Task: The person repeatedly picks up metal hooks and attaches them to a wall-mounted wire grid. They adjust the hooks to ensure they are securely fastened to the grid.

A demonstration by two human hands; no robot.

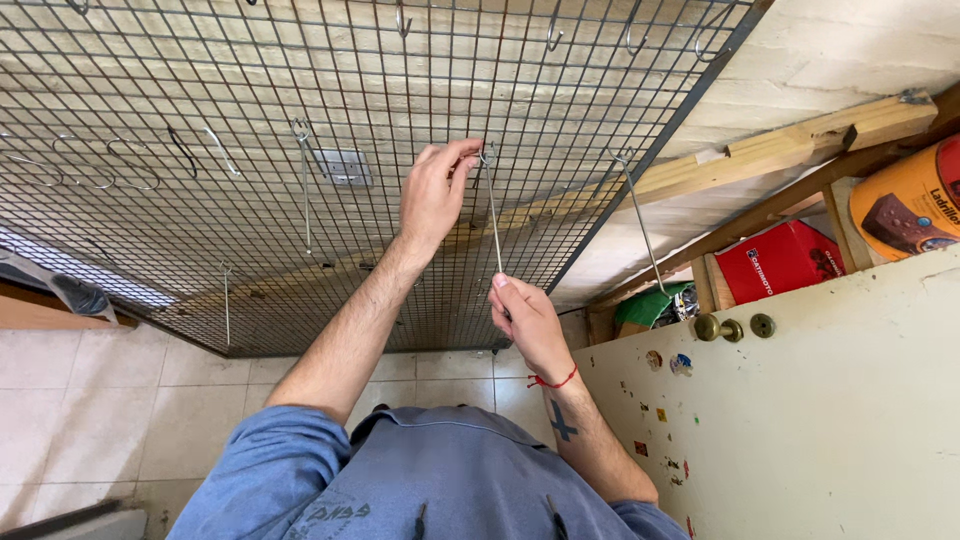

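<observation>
both hands' fingers pinching wire hook [493, 215] on mesh panel [200, 100], red box [780, 262], orange round pack [905, 203] at right

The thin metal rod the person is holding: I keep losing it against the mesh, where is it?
In the head view the thin metal rod hangs centre-frame on the wire mesh panel, left hand pinching its top, right hand its bottom.

Thin straight grey metal rod hook [494, 225]: hangs near-vertical against the dark wire mesh panel [200, 100]. Curled top end pinched at the left hand's [436, 195] fingertips, at the mesh. Lower end gripped in the right hand [525, 320], directly below the left.
</observation>
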